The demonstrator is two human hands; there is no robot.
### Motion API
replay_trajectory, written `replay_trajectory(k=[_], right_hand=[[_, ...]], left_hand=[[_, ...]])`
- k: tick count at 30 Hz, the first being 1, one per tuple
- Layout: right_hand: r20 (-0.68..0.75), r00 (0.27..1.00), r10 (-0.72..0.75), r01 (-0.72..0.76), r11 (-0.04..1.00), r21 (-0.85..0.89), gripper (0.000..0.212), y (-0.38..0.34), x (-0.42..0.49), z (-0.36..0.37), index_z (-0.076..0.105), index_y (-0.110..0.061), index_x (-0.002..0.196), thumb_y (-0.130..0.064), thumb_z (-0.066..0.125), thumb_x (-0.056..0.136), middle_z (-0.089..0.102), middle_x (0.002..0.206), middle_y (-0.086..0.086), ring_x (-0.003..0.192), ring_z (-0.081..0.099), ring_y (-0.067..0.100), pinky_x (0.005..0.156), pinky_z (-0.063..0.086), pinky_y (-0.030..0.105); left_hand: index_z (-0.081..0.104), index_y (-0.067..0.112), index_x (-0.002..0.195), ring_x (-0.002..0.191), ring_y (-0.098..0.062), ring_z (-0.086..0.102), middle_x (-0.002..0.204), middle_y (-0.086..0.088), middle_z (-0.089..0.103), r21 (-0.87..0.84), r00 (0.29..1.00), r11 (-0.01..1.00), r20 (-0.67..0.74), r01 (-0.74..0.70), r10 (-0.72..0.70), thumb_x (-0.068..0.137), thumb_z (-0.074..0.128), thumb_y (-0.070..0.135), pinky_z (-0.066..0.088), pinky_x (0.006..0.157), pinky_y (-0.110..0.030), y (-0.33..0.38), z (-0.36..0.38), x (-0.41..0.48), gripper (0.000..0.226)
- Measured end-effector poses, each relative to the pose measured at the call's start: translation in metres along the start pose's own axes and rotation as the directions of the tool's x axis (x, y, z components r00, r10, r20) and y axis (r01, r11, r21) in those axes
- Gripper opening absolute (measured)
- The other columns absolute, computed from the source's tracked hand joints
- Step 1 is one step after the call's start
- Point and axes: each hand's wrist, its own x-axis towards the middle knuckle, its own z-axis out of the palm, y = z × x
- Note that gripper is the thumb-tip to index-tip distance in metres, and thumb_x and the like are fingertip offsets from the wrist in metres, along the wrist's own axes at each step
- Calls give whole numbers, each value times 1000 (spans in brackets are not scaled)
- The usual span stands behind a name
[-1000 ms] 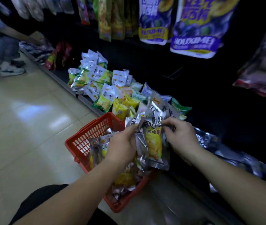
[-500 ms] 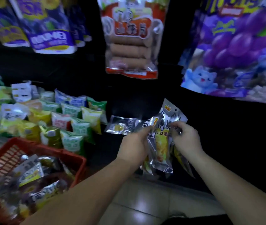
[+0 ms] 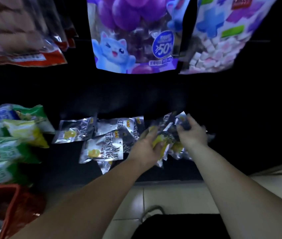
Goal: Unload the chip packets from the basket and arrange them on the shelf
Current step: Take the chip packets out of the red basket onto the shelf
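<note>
Step judged: laying held chip packets [image 3: 167, 141] on shelf [image 3: 62, 159], just right of silver packets [image 3: 102, 148] already lying near front edge. Recommend lowering bunch flat, print up, peeling off one at a time, keeping row parallel to front edge, minimal overlap. Gripped low by left hand [image 3: 146, 145], fingers curled round yellow-printed faces. Pinched at top by right hand [image 3: 192, 133], fingers bent over upper edge; detail blurred. Basket [image 3: 14, 202] off front-left corner, contents blurred.

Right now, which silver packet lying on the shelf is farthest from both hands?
The leftmost silver packet, beside the yellow-green packets; the other silver ones lie nearer the left hand.
</note>
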Motion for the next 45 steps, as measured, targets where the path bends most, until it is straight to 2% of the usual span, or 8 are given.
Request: replay_trajectory(k=[3, 7, 15, 21, 26, 37, 41, 45], right_hand=[[-25, 993, -112, 111, 992, -53, 50, -13, -12, -3, 52, -38, 146, -42, 60, 97, 54, 139, 9, 124, 56, 31, 108, 45, 41], [239, 940, -242, 279, 950, -137, 40, -33, -51, 21, 70, -27, 123, -49, 65, 90, 72, 117, -6, 108, 66, 18, 96, 54, 38], [621, 671, -404, 616, 771, -164, 21, -101, -162, 130, 67, -28, 73, -40, 67, 90, 69, 72, -10, 74, 65, 9, 73, 53, 33], [825, 391, -408, 778, 626, -59, 19, -158, -270, 249, 77, -20, 96, -37, 68, 94, 75, 94, -4, 93, 68, 15, 86, 54, 33], [922, 197, -334, 891, 454, -26, 31, -164, -321, 308, 73, -24, 118, -44, 66, 95, 68, 108, -6, 102, 63, 11, 84, 45, 23], [950, 206, -233, 911, 401, -99, 31, -145, -340, 341, 71, -23, 122, -38, 66, 96, 69, 119, -2, 104, 62, 13, 89, 46, 24], [947, 214, -238, 903, 418, -99, 36, -141, -357, 353, 67, -23, 127, -36, 68, 94, 69, 114, 1, 104, 65, 18, 89, 51, 28], [930, 309, -198, 860, 475, -185, 41, -134, -364, 388, 63, -19, 123, -45, 67, 91, 69, 120, 3, 111, 64, 25, 93, 51, 32]], left_hand=[[35, 34, 156, 135, -24, 50, 153, -5, 47, -23, 999, 1000, -36, 8, -9, 105, 52, 36, 42, 103, -25, -15, -5, -20, 55], [46, 30, 151, 128, -20, 56, 140, 0, 60, -74, 998, 997, -61, 17, -22, 103, 55, 36, 43, 99, -22, -32, -29, -59, 49], [58, 20, 141, 106, -5, 66, 116, 9, 69, -257, 933, 947, -250, 194, -259, 100, 63, 25, 52, 99, -29, -134, -112, -187, 42], [61, 14, 134, 116, -32, 62, 127, -10, 65, -47, 676, 852, -587, 521, -446, 97, 56, 32, 49, 102, -38, -251, -162, -290, 41], [50, 26, 147, 128, -29, 59, 141, -7, 63, -382, 548, 611, -272, 693, -791, 101, 43, 48, 48, 105, -37, -302, -146, -321, 51], [65, 30, 135, 135, -17, 52, 142, 3, 62, -644, 612, 524, -108, 558, -784, 100, 46, 62, 37, 117, -34, -297, -149, -348, 51], [76, 16, 103, 95, -14, 67, 103, -7, 77, -654, 625, 537, -123, 533, -771, 98, 50, 57, 55, 95, -39, -292, -149, -357, 48], [63, 24, 101, 93, -20, 65, 104, 2, 64, -518, 282, 583, -546, 626, -789, 94, 63, 39, 56, 85, -39, -317, -182, -365, 16]])
